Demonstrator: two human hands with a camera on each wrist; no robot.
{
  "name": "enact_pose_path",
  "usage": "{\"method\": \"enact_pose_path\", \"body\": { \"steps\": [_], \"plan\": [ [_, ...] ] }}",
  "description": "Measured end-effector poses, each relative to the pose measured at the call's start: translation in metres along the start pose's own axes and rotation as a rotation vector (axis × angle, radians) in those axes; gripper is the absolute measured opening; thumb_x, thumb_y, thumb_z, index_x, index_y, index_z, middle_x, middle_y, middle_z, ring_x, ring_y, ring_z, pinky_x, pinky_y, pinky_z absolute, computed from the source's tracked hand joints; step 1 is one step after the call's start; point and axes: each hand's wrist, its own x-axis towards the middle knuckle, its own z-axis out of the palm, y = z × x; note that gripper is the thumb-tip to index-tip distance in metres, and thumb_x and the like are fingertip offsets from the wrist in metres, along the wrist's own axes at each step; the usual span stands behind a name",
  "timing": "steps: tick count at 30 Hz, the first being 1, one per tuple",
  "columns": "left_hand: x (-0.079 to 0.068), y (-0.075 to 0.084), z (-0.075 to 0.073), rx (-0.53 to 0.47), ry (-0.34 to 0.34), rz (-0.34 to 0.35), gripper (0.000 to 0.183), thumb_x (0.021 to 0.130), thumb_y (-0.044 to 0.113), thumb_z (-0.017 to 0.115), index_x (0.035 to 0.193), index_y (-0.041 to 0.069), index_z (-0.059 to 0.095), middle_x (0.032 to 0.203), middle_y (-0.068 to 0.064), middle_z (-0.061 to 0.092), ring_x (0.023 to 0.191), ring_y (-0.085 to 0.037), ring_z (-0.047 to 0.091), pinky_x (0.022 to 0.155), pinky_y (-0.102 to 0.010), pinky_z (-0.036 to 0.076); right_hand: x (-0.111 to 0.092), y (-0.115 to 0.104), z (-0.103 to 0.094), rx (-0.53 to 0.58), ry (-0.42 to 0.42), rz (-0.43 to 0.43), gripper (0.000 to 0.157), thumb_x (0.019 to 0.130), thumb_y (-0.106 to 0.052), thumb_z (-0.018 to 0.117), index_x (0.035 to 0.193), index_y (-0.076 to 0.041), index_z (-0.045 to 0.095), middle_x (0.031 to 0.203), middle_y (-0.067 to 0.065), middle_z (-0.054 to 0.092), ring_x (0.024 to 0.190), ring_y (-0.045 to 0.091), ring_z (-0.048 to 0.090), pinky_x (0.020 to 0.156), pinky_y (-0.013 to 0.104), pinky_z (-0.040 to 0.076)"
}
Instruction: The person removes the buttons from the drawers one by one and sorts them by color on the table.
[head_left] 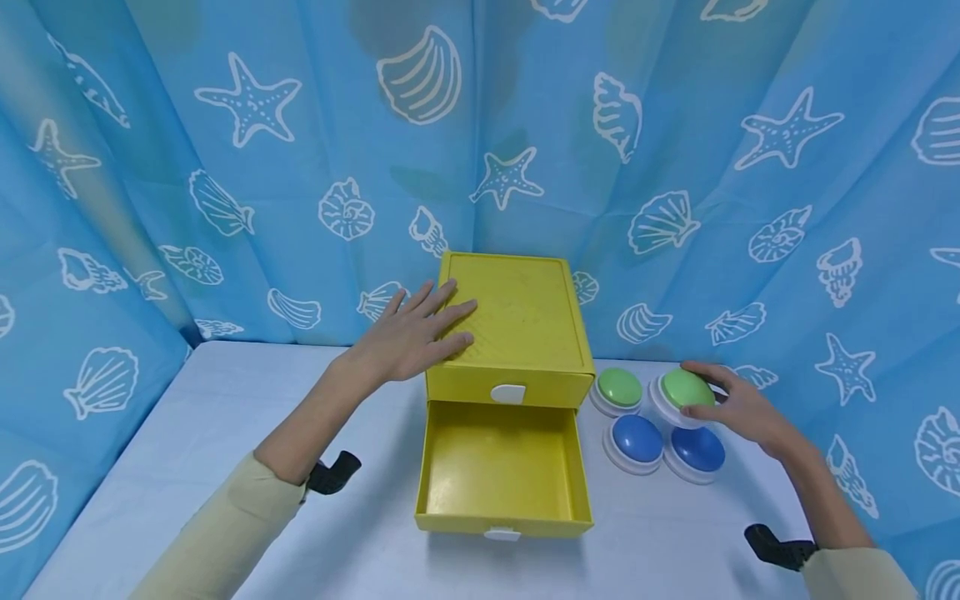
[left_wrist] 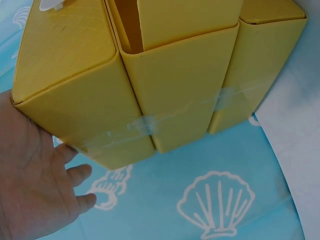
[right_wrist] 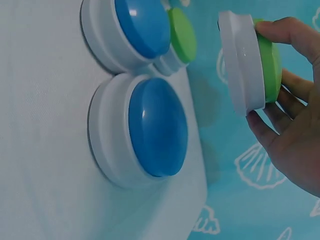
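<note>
My left hand (head_left: 408,337) lies flat with fingers spread on the top left edge of a yellow drawer cabinet (head_left: 525,317). Below the cabinet's top drawer, a yellow drawer (head_left: 501,462) is pulled out with nothing in it; the left wrist view shows it is the middle of three. To the right, my right hand (head_left: 742,407) grips a round push button with a green top and white base (right_wrist: 242,65), thumb and fingers around its edge. The right wrist view shows that button raised off the table, tilted on its side relative to the camera.
Right of the cabinet on the white table (head_left: 360,517) sit another green button (head_left: 619,388) and two blue buttons (head_left: 637,439) (head_left: 697,450). Clear tape (left_wrist: 145,125) binds the cabinet's stacked boxes. A blue shell-patterned curtain (head_left: 300,183) hangs close behind.
</note>
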Motion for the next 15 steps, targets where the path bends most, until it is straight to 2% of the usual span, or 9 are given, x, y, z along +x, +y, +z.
{"method": "enact_pose_path", "body": {
  "steps": [6,15],
  "plan": [
    [-0.001,0.0,0.0,-0.005,-0.008,-0.008,0.064,0.105,0.058,0.029,0.16,0.026,0.025,0.167,-0.006,0.006,0.152,-0.03,-0.002,0.118,-0.055,-0.004,0.011,0.015,0.003,0.027,0.007,0.06,0.081,0.09,-0.029,0.072,0.152,0.004,0.031,0.151,0.035,0.023,0.134,0.058,0.024,0.1,0.076,0.027],
    [0.0,0.001,-0.001,-0.007,-0.009,-0.005,0.064,0.105,0.058,0.029,0.16,0.025,0.026,0.167,-0.006,0.006,0.152,-0.031,-0.001,0.118,-0.055,-0.004,0.019,0.025,0.009,0.001,0.009,0.12,0.085,0.09,-0.032,0.073,0.153,0.005,0.029,0.153,0.036,0.022,0.136,0.06,0.021,0.1,0.077,0.026]
  ]
}}
